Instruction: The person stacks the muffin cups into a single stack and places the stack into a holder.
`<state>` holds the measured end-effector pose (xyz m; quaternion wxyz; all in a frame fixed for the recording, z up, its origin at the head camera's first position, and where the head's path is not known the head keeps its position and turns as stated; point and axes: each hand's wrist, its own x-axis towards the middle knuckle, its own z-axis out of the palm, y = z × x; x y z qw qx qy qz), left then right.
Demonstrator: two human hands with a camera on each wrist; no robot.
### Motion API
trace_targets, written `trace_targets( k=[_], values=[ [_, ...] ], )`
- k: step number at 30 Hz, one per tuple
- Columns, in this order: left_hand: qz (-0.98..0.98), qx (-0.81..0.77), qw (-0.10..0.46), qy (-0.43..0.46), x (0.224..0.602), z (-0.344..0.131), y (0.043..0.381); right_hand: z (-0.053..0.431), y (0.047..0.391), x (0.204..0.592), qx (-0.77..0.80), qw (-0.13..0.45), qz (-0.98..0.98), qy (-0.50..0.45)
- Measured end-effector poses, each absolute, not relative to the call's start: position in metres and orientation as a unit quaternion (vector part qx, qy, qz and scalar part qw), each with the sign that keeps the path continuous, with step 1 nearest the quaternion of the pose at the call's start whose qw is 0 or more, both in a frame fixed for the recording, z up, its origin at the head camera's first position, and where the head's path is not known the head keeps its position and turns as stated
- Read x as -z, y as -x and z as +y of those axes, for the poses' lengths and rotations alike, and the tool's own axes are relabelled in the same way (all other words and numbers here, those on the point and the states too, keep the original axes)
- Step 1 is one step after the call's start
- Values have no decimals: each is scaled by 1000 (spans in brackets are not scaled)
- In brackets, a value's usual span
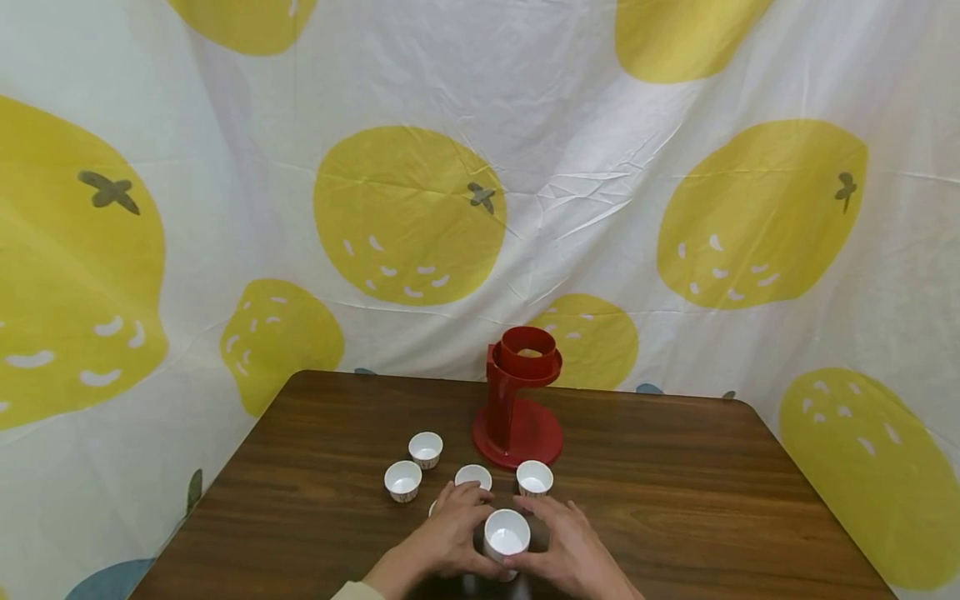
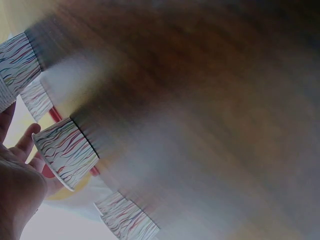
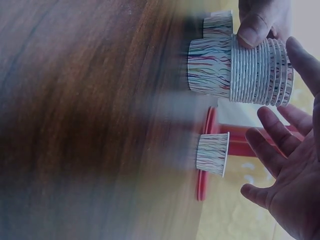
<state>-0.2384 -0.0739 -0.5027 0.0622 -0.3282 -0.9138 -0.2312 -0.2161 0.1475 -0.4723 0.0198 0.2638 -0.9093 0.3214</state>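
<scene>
A stack of nested white paper cups with wavy coloured lines stands upright near me, between both hands. My left hand grips it from the left, its thumb pressing the stacked rims in the right wrist view. From the right, my right hand has thumb and forefinger at the uppermost rim of the stack, other fingers spread. Toward the top the rims sit slightly farther apart. Single paper cups stand upright beyond the hands, one past the right fingers and another past the left.
Two more cups stand to the left, one nearer and one farther. Another is mostly hidden by the left hand. A red stand with a ring-shaped holder rises behind them on the brown wooden table. A lemon-print cloth hangs behind.
</scene>
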Motion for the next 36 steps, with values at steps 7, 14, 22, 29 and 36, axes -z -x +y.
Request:
trace_targets(
  k=[7,14,22,29,36],
  values=[
    [-914,229,63,330,503,-75,238,148,215,470,-324,25,-909,-262],
    [-914,231,58,329,504,-75,239,150,217,470,-337,27,-907,-251],
    [-915,228,62,328,503,-74,239,153,220,468,-349,23,-905,-241],
    [-916,223,66,327,502,-74,238,155,222,469,-357,42,-904,-232],
    [-918,224,59,322,503,-74,239,157,223,470,-364,69,-905,-207]
  ],
)
